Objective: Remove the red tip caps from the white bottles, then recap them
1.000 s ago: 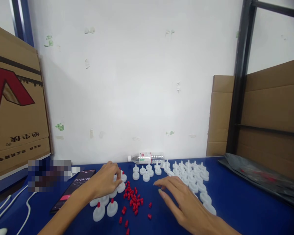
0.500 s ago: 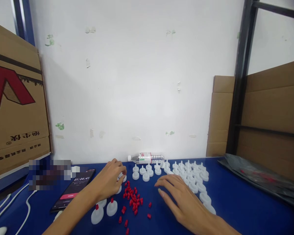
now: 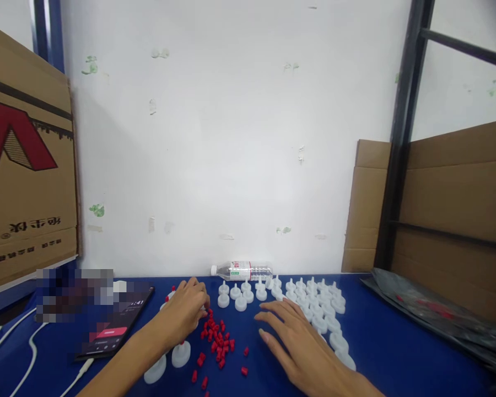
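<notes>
My left hand (image 3: 185,310) is closed, its fingers curled down at the left edge of a loose pile of small red caps (image 3: 219,342). What its fingertips hold is hidden; a bit of white shows beneath them. Around that wrist stand white nozzle lids tipped with red caps, including a front one (image 3: 181,354). My right hand (image 3: 295,344) hovers palm down, fingers spread and holding nothing. It is nearest to a large group of white nozzle lids (image 3: 318,309) with bare tips, partly covering some. Several more bare nozzle lids (image 3: 240,302) stand between the hands.
A clear plastic bottle (image 3: 242,271) lies against the white wall. On the left are a phone (image 3: 118,325), white cables (image 3: 33,350) and a printed cardboard box (image 3: 28,165). A dark plastic bag (image 3: 430,314) lies on the blue table at right, by a black metal frame (image 3: 403,138).
The view has shifted slightly. My left hand has dropped a little, and red-tipped lids now show behind its wrist. My right hand stays spread in nearly the same place.
</notes>
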`<state>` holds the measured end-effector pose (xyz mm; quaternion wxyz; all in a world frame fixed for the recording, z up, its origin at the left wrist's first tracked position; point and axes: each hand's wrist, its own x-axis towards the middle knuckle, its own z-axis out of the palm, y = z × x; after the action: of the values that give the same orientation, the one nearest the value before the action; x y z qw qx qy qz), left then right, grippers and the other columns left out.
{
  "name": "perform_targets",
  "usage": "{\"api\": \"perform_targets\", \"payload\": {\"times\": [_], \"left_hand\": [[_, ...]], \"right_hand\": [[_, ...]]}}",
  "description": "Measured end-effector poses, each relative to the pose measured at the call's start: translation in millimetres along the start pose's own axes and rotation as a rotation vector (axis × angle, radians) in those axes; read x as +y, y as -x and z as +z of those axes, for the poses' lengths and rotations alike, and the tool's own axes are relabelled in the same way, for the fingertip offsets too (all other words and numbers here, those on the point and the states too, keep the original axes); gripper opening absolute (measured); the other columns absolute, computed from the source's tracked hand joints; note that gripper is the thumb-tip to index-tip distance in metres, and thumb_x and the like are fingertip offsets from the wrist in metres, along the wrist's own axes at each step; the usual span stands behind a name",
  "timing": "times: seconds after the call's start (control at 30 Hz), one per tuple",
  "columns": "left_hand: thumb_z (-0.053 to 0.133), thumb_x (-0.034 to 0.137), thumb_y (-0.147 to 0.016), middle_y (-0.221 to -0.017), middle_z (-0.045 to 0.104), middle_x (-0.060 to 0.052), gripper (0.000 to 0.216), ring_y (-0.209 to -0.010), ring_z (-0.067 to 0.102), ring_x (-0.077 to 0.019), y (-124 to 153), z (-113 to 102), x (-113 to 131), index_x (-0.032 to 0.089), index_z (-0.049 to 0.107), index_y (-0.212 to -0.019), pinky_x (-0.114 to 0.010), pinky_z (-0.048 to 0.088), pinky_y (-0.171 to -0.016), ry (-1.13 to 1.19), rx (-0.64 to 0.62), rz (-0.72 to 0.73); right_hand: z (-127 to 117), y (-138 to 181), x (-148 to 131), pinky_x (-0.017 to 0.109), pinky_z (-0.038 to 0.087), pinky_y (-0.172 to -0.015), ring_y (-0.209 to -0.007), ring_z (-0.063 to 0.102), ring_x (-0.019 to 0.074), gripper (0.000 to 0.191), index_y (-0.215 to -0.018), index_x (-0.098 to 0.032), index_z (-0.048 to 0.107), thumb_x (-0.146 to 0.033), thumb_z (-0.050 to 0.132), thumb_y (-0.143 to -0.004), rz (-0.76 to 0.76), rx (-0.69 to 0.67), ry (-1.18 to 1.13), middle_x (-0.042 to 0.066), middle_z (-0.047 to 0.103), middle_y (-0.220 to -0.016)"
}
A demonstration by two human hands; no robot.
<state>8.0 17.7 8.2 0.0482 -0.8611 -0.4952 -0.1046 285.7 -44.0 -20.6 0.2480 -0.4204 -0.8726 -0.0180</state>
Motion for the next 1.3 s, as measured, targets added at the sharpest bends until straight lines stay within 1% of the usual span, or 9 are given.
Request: {"api": "perform_targets", "payload": {"times": [0.07,0.37,0.53,0.67,0.8,0.93,1.07,1.17,1.3], "left_hand": [[0.062,0.008,-0.087,-0.104,0.071,-0.009,0.018,-0.105,0.058,-0.0295,-1,2,-1,0.019,0.074,-0.094,-0.039,0.041,-0.086,-0.003,0.003,0.007],[0.064,0.007,-0.085,-0.101,0.071,-0.008,0.023,-0.103,0.057,-0.0309,-8,22,-14,0.024,0.077,-0.094,-0.041,0.038,-0.084,-0.035,0.001,0.029],[0.066,0.007,-0.081,-0.100,0.072,-0.007,0.018,-0.101,0.058,-0.0297,-9,28,-17,0.022,0.075,-0.087,-0.040,0.039,-0.083,-0.044,0.010,0.022],[0.066,0.008,-0.080,-0.097,0.072,-0.006,0.017,-0.100,0.058,-0.0294,-11,32,-17,0.022,0.073,-0.078,-0.040,0.039,-0.083,-0.051,0.023,0.018],[0.062,0.011,-0.085,-0.097,0.071,-0.008,0.014,-0.100,0.058,-0.0308,-9,28,-15,0.021,0.072,-0.082,-0.042,0.041,-0.084,-0.075,0.052,0.026],[0.056,0.012,-0.089,-0.092,0.072,-0.010,0.017,-0.095,0.062,-0.0301,-7,16,-10,0.019,0.070,-0.083,-0.041,0.043,-0.083,-0.095,0.090,0.006],[0.049,0.013,-0.094,-0.088,0.072,-0.008,0.020,-0.087,0.065,-0.0255,-6,8,-5,0.019,0.067,-0.088,-0.039,0.045,-0.086,-0.091,0.147,-0.003],[0.047,0.015,-0.097,-0.090,0.072,-0.007,0.021,-0.087,0.065,-0.0246,-6,7,-3,0.020,0.067,-0.092,-0.040,0.046,-0.088,-0.082,0.201,0.006],[0.046,0.015,-0.098,-0.102,0.071,-0.008,0.022,-0.097,0.063,-0.0255,-8,7,-1,0.021,0.067,-0.104,-0.039,0.047,-0.087,-0.069,0.276,0.029]], "right_hand": [[1,0,0,0.058,0.034,-0.117,-0.130,0.054,0.0275,0.031,-0.133,-0.028,0.058,-0.030,0.047,-0.104,-0.006,-0.003,-0.005,0.008,0.062,-0.134],[3,2,0,0.058,0.031,-0.118,-0.131,0.053,0.0271,0.029,-0.130,-0.030,0.059,-0.034,0.045,-0.105,-0.024,-0.031,-0.030,0.006,0.061,-0.134],[5,2,0,0.058,0.033,-0.117,-0.128,0.054,0.0269,0.027,-0.128,-0.030,0.059,-0.033,0.048,-0.103,-0.013,-0.065,-0.039,0.006,0.061,-0.133],[5,1,-1,0.059,0.030,-0.118,-0.128,0.054,0.0264,0.027,-0.128,-0.031,0.060,-0.032,0.046,-0.104,-0.017,-0.064,-0.043,0.006,0.061,-0.132],[4,-2,2,0.062,0.026,-0.119,-0.134,0.051,0.0281,0.031,-0.131,-0.031,0.059,-0.040,0.046,-0.104,0.001,-0.077,-0.036,0.007,0.059,-0.137],[5,-12,7,0.066,0.024,-0.119,-0.141,0.044,0.0342,0.047,-0.142,-0.030,0.054,-0.054,0.049,-0.101,-0.005,-0.142,-0.026,0.011,0.053,-0.148],[12,-32,4,0.064,0.029,-0.116,-0.141,0.043,0.0357,0.053,-0.149,-0.027,0.047,-0.054,0.042,-0.103,-0.066,-0.190,0.014,0.014,0.049,-0.152],[22,-47,2,0.063,0.033,-0.113,-0.136,0.048,0.0359,0.052,-0.148,-0.024,0.047,-0.051,0.039,-0.104,-0.079,-0.159,0.068,0.016,0.053,-0.147],[38,-62,4,0.057,0.039,-0.109,-0.124,0.057,0.0334,0.048,-0.141,-0.019,0.052,-0.048,0.039,-0.105,-0.076,-0.112,0.138,0.015,0.065,-0.130]]}}
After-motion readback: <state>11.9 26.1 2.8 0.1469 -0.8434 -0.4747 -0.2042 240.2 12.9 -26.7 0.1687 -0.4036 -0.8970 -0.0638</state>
